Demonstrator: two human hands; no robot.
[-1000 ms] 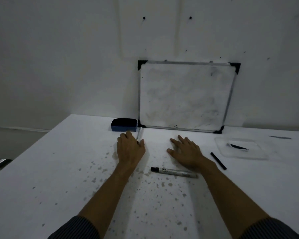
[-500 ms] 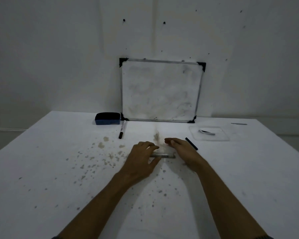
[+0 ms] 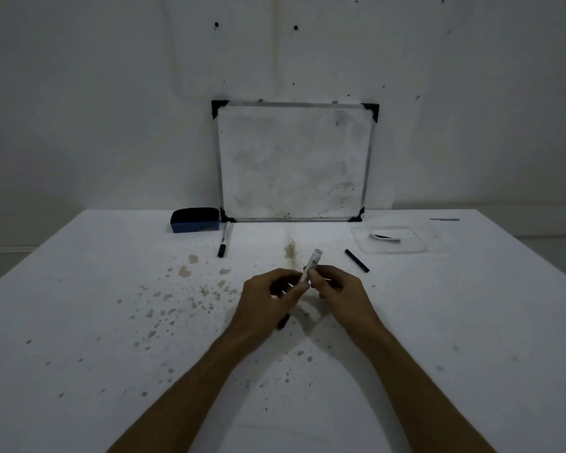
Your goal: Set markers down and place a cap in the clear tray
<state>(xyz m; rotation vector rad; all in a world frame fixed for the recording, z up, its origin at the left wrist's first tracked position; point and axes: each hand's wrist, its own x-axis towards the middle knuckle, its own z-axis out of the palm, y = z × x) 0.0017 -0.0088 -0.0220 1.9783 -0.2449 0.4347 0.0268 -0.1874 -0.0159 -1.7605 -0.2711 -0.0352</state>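
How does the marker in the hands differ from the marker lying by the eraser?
The held marker is lifted off the table, gripped by the left hand and right hand, tilted; the other marker lies flat, untouched, beside the blue eraser. The held one's dark end points toward the person, as does the other's. Both have pale barrels.

Blue eraser (image 3: 195,220), brown-speckled white table (image 3: 79,322)

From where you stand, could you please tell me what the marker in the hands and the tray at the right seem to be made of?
The marker, held by the left hand and right hand, looks like smooth plastic: a pale, printed barrel with a dark end. The tray looks like clear, glossy plastic: the white table shows through it and its rim catches light. In this dim light, neither is certain.
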